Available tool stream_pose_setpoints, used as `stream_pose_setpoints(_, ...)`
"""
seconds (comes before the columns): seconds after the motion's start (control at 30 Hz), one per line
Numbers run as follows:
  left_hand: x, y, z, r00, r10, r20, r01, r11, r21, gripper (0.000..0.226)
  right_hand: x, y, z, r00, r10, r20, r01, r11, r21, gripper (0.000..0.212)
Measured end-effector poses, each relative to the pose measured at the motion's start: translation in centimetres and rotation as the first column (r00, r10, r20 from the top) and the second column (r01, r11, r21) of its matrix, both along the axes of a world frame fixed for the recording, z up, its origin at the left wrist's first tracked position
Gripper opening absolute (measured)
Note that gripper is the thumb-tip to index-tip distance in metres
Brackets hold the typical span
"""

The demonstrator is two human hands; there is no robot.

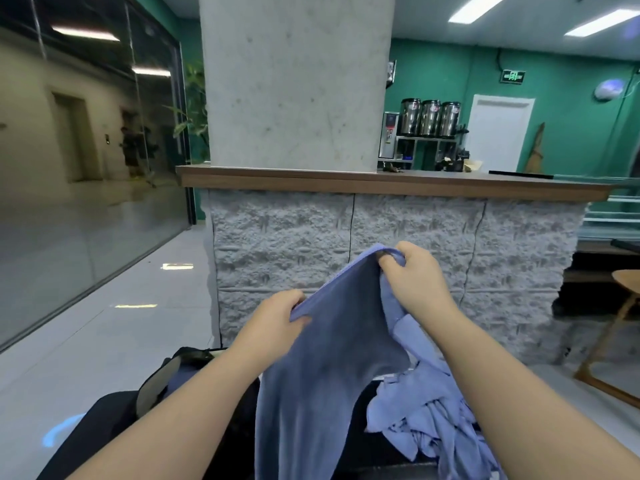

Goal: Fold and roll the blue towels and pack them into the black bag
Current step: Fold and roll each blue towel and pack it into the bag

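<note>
A blue towel (332, 358) hangs in the air in front of me, held up by its top edge. My left hand (277, 320) pinches the lower left part of that edge. My right hand (415, 275) grips the higher right corner, fingers curled round the hem. A heap of crumpled blue towels (429, 410) lies lower right, under my right forearm. The black bag (166, 379) sits lower left with its mouth open; blue cloth shows inside it, and my left forearm hides part of it.
A grey stone-faced counter (398, 237) with a wooden top stands close ahead, a concrete pillar (294, 81) rising from it. A wooden chair (620, 327) is at the right. Glass wall and tiled floor (104, 323) lie to the left.
</note>
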State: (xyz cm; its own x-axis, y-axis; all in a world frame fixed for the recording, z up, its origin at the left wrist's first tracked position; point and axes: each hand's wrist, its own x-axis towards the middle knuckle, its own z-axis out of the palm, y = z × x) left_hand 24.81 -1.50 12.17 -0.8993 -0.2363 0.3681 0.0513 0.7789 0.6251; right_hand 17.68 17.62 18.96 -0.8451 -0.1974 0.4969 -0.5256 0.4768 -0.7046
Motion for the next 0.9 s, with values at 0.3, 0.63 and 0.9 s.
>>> stream_pose_setpoints(0.3,0.9,-3.2,-2.6,0.973,0.224,0.06,-0.232,0.937,0.261,0.026,0.8,0.1,0.5,0.862,0.371,0.345,0.009,0.67,-0.742,0.023)
stream_pose_setpoints(0.63,1.4,-3.2,-0.7,0.974,0.224,0.036,-0.22,0.891,0.398,0.029,-1.0,-0.2,-0.8,0.911,0.224,0.345,-0.087,0.925,-0.371,0.028)
stream_pose_setpoints(0.9,0.8,0.8,2.3,0.991,0.082,-0.105,-0.052,0.963,0.266,0.027,3.0,-2.9,-3.5,0.873,0.396,0.284,-0.402,0.915,-0.039,0.049)
